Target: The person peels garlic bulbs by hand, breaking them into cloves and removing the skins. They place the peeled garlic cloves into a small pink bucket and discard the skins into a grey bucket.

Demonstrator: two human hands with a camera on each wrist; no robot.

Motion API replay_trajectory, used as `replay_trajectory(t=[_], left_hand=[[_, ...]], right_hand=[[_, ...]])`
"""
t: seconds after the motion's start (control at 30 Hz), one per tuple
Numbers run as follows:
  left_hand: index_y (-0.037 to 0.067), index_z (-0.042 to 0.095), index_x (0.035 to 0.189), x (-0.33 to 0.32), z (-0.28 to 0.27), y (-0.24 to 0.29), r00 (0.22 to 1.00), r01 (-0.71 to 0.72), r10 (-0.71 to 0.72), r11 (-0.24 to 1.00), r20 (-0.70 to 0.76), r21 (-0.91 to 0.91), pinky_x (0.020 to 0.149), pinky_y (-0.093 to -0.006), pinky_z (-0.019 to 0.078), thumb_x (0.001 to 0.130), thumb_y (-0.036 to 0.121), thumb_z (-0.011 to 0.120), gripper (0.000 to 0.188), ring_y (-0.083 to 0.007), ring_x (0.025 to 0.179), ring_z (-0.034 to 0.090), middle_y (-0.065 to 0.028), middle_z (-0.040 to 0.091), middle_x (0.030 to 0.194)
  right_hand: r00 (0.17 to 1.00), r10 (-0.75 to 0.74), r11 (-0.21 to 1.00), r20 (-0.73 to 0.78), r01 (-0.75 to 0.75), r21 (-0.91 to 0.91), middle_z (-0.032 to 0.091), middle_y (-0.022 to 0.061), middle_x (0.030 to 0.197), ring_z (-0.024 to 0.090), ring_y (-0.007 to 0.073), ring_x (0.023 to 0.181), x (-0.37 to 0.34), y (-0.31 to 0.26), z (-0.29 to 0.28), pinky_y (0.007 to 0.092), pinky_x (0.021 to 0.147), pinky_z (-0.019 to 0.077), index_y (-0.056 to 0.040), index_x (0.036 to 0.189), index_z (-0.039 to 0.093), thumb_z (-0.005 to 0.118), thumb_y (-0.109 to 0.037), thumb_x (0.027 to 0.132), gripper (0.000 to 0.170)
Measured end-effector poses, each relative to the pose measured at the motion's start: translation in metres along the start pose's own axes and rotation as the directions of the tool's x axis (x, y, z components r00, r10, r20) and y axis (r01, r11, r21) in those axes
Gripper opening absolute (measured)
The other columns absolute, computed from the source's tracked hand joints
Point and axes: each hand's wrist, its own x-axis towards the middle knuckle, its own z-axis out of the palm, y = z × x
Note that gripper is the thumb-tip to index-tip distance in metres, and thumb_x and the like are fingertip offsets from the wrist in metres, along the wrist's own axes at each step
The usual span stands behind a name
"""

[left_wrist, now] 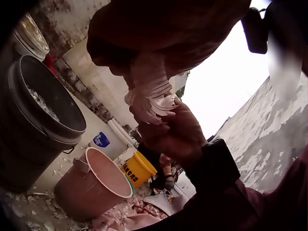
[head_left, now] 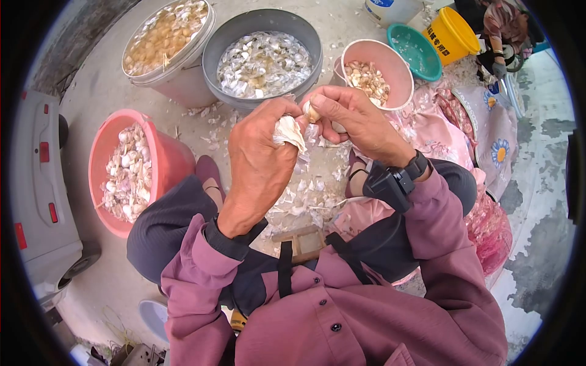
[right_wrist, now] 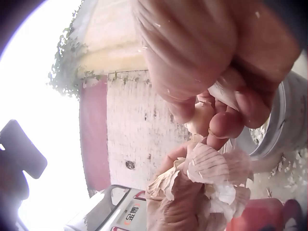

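Over the lap, my left hand (head_left: 259, 161) grips a garlic bulb's papery skin (head_left: 289, 134), which fans out in loose layers below the fingers. Beside it, my right hand (head_left: 363, 122) pinches a garlic clove (head_left: 311, 112) between thumb and fingers, right at the left fingertips. The right wrist view shows the clove (right_wrist: 201, 118) just above the torn, striped skin (right_wrist: 207, 162). A second pale piece (right_wrist: 226, 89) lies tucked within the curled right fingers. In the left wrist view the skin (left_wrist: 150, 91) hangs between both hands, and the left palm is dark.
A pink bucket (head_left: 168, 161) of garlic bulbs stands at left. Ahead are a white bucket (head_left: 183, 91), a grey tub (head_left: 209, 67) and a pale pink bucket (head_left: 400, 79) of cloves. Behind sit a teal basin (head_left: 418, 55) and yellow bucket (head_left: 448, 46). Skin scraps litter the floor.
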Motion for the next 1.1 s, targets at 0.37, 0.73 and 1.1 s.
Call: replay_trajectory(t=[0.37, 0.73, 1.1], left_hand=[[0.002, 0.063, 0.086, 0.001, -0.003, 0.005, 0.998, 0.051, -0.049, 0.998, 0.044, -0.034, 0.061, -0.0392, 0.0468, 0.079, 0.004, 0.065, 0.007, -0.0338, 0.07, 0.064, -0.0147, 0.064, 0.077], [0.001, 0.063, 0.081, 0.012, -0.028, 0.003, 0.993, 0.1, -0.09, 0.987, -0.082, 0.127, 0.057, -0.0363, 0.0449, 0.079, 0.003, 0.067, 0.005, -0.0277, 0.062, 0.063, -0.0147, 0.063, 0.069], [0.006, 0.061, 0.094, 0.005, -0.014, 0.001, 0.912, 0.387, -0.325, 0.883, 0.249, -0.265, 0.063, -0.0205, 0.0407, 0.083, 0.005, 0.076, 0.018, -0.0032, 0.073, 0.05, 0.0058, 0.058, 0.081]], right_hand=[[0.991, 0.104, 0.994, 0.082, -0.101, -0.043, 0.049, -0.0059, 0.068, 0.041, 0.0023, 0.059, -0.002, -0.011, 0.001, 0.0199, 0.053, 0.0322, -0.0055, 0.097, 0.066, 0.063, -0.037, 0.096, 0.031], [0.956, 0.181, 0.981, 0.229, -0.193, 0.032, 0.055, -0.0027, 0.074, 0.036, 0.0019, 0.056, -0.014, -0.028, -0.013, 0.0183, 0.051, 0.0269, -0.0019, 0.122, 0.063, 0.064, -0.029, 0.094, 0.039], [0.991, -0.062, 0.951, 0.121, 0.022, 0.309, 0.061, 0.0041, 0.091, 0.051, 0.0065, 0.065, -0.006, -0.022, -0.012, 0.0197, 0.053, 0.0356, -0.0025, 0.113, 0.06, 0.058, -0.031, 0.094, 0.035]])
